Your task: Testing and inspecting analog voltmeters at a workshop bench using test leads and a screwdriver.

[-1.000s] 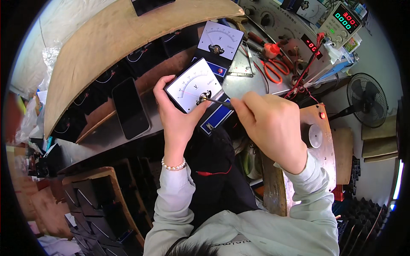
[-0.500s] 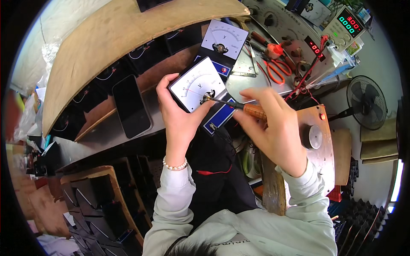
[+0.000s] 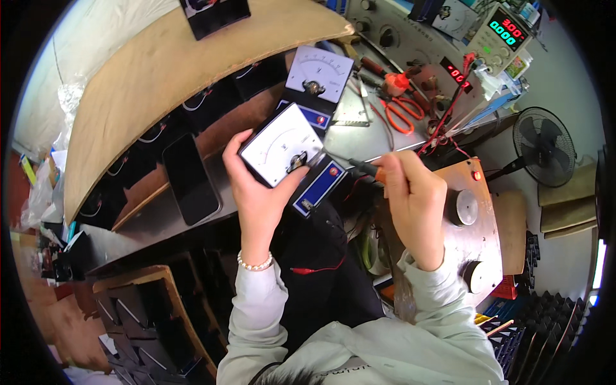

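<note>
My left hand [image 3: 258,202] grips an analog panel meter [image 3: 280,142] by its left and lower edges, thumb beside the exposed metal movement [image 3: 296,161]. The meter has a white dial face and is tilted; a black base with a blue panel [image 3: 319,188] shows below it. My right hand [image 3: 416,202] is closed around the handle of a screwdriver [image 3: 367,168]. Its shaft points left, and the slightly blurred tip is near the meter's right edge. Whether the tip touches the meter I cannot tell. A second similar meter [image 3: 319,72] stands just beyond the first.
A black phone [image 3: 191,179] lies left of my hand. Behind it a curved wooden board [image 3: 192,51] covers a row of black cases. Orange-handled scissors [image 3: 403,115] and other tools lie to the right, by a power supply [image 3: 499,40]. A fan [image 3: 544,146] stands far right.
The screwdriver tip has come away from the meter's metal movement, toward its right edge. My right fingers have closed from a spread grip into a tighter one. The whole view has shifted somewhat.
</note>
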Demonstrator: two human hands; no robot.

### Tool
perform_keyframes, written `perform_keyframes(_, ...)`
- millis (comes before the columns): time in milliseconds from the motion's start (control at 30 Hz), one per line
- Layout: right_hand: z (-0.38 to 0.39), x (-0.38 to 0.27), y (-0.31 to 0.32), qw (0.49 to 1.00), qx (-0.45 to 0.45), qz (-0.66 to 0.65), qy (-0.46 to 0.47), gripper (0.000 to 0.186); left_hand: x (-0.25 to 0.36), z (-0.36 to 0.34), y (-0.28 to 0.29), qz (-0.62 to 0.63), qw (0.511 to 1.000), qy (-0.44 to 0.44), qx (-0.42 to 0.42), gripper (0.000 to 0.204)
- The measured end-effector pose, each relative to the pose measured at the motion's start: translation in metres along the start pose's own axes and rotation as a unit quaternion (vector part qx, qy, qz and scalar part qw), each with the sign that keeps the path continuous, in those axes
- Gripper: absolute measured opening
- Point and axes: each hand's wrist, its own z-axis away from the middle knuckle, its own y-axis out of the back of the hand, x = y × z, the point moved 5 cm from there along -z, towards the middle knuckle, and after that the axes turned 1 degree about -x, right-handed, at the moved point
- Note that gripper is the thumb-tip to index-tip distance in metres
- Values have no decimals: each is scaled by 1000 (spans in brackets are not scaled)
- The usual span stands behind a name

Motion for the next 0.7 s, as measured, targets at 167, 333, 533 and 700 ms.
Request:
perform_keyframes(167, -4, 72, 10, 985, 101, 90, -104, 17, 5, 14, 10, 4, 979, -194, 57, 85)
perform_keyframes(333, -35, 100, -15, 984, 78, 160, -32, 18, 15, 24, 10, -193, 952, -237, -18, 50)
perform_keyframes(533, -100, 112, -48, 973, 25, 185, 139, 24, 18, 15, 3, -151, 969, -192, -49, 89)
perform_keyframes(700, -155, 131, -92, 911, -189, 360, 63, 19, 6, 12, 6, -57, 990, -128, -23, 96)
